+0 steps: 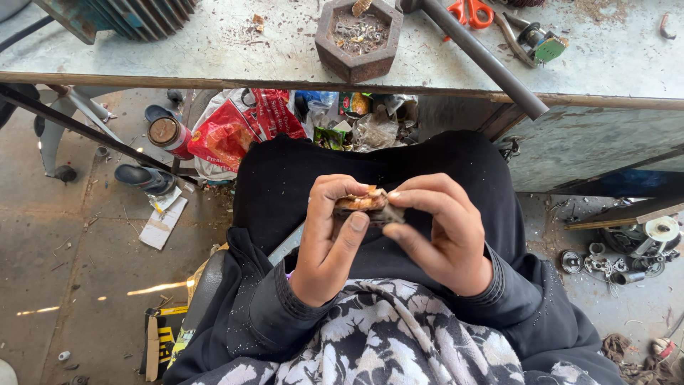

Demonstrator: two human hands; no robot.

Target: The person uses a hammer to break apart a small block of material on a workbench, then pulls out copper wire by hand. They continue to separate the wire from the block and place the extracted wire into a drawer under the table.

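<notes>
Rust-brown, a small worn metal part [362, 203] sat at frame centre above the lap, pinched from both sides. Left hand [331, 239] gripped its near end, thumb closed over the top. Right hand [442, 232] clasped the far end with narrow fingertips. At twelve o'clock, the workbench [214, 50] carried a hexagonal block [356, 39]; orange scissors [470, 12] lay at one o'clock.

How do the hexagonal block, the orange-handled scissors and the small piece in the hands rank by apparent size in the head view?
Largest to smallest:
1. hexagonal block
2. small piece
3. orange-handled scissors, cut off by the frame edge, so this rank against the nearer piece is unsure.
</notes>
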